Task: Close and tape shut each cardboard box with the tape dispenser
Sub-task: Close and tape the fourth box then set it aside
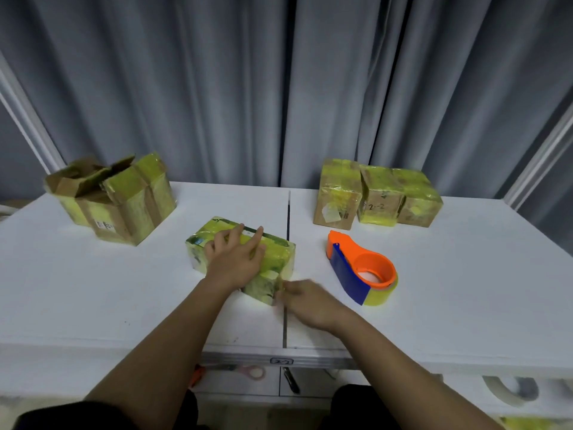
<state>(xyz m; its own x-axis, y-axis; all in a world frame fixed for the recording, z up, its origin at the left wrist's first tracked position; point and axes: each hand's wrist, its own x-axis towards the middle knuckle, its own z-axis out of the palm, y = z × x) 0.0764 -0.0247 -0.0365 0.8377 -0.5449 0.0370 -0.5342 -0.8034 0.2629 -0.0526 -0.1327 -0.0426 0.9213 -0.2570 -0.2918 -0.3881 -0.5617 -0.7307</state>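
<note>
A low box (pixel 273 243) wrapped in yellow-green tape lies at the table's centre. My left hand (pixel 235 259) rests flat on its top with fingers spread. My right hand (pixel 305 301) presses against the box's near right corner; it is blurred, and I cannot tell whether it pinches the tape. The orange and blue tape dispenser (pixel 361 270) with a yellow roll lies on the table to the right of the box, untouched.
At the back left stand an open-flapped cardboard box (pixel 74 187) and a taped one (pixel 139 200). Three taped boxes (pixel 375 195) line the back right. A dark seam (pixel 288 212) splits the white table (pixel 465 274). Grey curtains hang behind.
</note>
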